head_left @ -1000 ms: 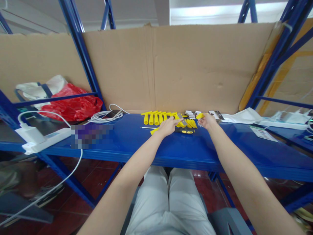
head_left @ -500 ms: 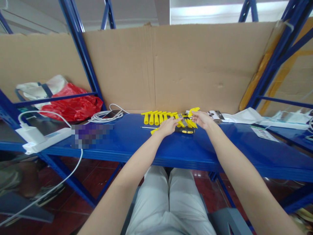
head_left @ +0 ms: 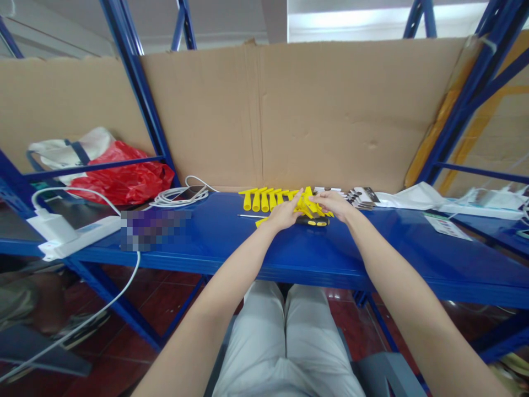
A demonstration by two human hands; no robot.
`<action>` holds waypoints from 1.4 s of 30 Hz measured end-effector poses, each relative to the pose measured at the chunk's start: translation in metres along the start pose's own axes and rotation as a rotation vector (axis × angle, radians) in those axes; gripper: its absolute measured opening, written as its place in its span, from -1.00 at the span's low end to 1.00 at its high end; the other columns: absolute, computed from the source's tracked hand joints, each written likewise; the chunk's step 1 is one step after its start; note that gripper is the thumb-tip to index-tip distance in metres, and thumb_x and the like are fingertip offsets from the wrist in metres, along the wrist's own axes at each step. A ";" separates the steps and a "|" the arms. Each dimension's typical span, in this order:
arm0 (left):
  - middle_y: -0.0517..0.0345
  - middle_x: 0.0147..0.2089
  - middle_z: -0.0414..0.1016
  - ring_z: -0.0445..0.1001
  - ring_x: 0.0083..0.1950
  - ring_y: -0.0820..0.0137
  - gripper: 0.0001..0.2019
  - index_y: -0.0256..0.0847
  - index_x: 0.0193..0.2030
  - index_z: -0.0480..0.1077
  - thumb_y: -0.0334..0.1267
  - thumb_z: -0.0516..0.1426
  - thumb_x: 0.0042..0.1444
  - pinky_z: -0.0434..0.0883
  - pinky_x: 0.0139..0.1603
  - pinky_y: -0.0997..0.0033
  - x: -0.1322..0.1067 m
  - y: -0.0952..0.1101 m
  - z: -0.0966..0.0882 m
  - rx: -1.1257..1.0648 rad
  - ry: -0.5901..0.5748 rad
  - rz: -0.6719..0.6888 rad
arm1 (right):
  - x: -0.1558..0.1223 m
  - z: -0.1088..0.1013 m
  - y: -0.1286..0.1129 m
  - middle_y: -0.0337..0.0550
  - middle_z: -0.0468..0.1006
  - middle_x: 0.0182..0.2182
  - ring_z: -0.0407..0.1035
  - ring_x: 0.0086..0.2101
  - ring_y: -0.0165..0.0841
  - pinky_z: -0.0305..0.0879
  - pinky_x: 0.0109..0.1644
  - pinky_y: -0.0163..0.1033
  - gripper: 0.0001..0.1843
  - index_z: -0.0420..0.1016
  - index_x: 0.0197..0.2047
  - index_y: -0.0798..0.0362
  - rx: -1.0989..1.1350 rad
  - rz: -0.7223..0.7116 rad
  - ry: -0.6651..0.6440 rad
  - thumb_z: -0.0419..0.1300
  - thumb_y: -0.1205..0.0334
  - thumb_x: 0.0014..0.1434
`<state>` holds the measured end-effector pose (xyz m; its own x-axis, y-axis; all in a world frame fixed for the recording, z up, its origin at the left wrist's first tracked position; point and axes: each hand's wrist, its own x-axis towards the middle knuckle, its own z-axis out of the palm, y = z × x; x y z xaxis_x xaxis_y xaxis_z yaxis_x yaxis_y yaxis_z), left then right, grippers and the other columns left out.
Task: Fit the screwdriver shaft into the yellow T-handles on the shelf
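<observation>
Both my hands meet over a small yellow plastic piece (head_left: 308, 202) at the back of the blue shelf (head_left: 231, 242). My left hand (head_left: 285, 212) pinches it from the left, and my right hand (head_left: 335, 205) grips it from the right with fingers closed. A row of yellow plastic handles (head_left: 264, 197) lies just left of my hands. A black and yellow screwdriver (head_left: 316, 221) lies under my hands. A thin metal rod (head_left: 247, 215) with a yellow piece at its end lies in front of the row.
A stack of black and white cards (head_left: 362, 196) sits right of my hands. White cable coil (head_left: 179, 194), red plastic bag (head_left: 124, 179), power strip (head_left: 74, 234) on the left. White cloth (head_left: 409, 196) and charger (head_left: 487, 201) on the right. Cardboard wall (head_left: 322, 110) behind.
My right hand moved left from the cards, carrying a yellow piece, and joined my left hand over it. My left hand stayed nearly in place.
</observation>
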<state>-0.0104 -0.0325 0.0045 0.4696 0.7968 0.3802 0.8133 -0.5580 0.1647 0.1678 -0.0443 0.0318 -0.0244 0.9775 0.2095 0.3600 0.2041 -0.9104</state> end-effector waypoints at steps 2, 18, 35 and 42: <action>-0.10 0.18 0.49 0.47 0.19 0.18 -0.20 -0.08 0.52 -0.30 -0.19 0.09 0.30 0.38 0.14 0.24 0.000 0.000 0.001 -0.007 0.007 0.003 | 0.000 0.001 0.000 -0.40 0.11 -0.74 -0.05 -0.66 -0.59 -0.17 -0.58 -0.40 -0.50 0.30 -0.60 0.10 -0.069 -0.012 0.009 0.42 -0.10 -0.08; -0.02 0.12 0.53 0.51 0.11 0.24 -0.20 -0.06 0.52 -0.31 -0.17 0.08 0.30 0.37 0.09 0.29 0.003 -0.003 0.006 -0.009 0.014 0.020 | 0.003 0.003 0.002 -0.31 0.27 -0.70 0.07 -0.60 -0.54 -0.05 -0.52 -0.34 -0.58 0.38 -0.64 0.11 -0.153 0.042 0.106 0.44 -0.02 -0.23; -0.05 0.20 0.48 0.47 0.18 0.19 -0.31 -0.10 0.50 -0.08 -0.20 0.09 0.29 0.38 0.16 0.22 0.001 0.000 0.001 -0.071 0.038 0.009 | 0.009 0.017 0.005 -0.33 0.27 -0.69 0.14 -0.56 -0.48 0.07 -0.42 -0.32 -0.74 0.30 -0.69 0.07 -0.256 -0.072 0.272 0.24 0.27 -0.06; -0.06 0.19 0.49 0.45 0.21 0.18 -0.35 -0.11 0.49 -0.03 -0.23 0.07 0.30 0.37 0.19 0.18 0.002 -0.001 0.001 -0.093 0.060 0.012 | 0.013 0.016 0.010 -0.30 0.33 -0.62 0.23 -0.50 -0.42 0.12 -0.36 -0.29 -0.76 0.28 -0.62 0.03 -0.391 -0.142 0.277 0.25 0.23 -0.04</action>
<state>-0.0100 -0.0301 0.0039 0.4557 0.7758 0.4364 0.7709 -0.5891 0.2423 0.1565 -0.0287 0.0201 0.1305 0.8798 0.4570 0.6951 0.2476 -0.6750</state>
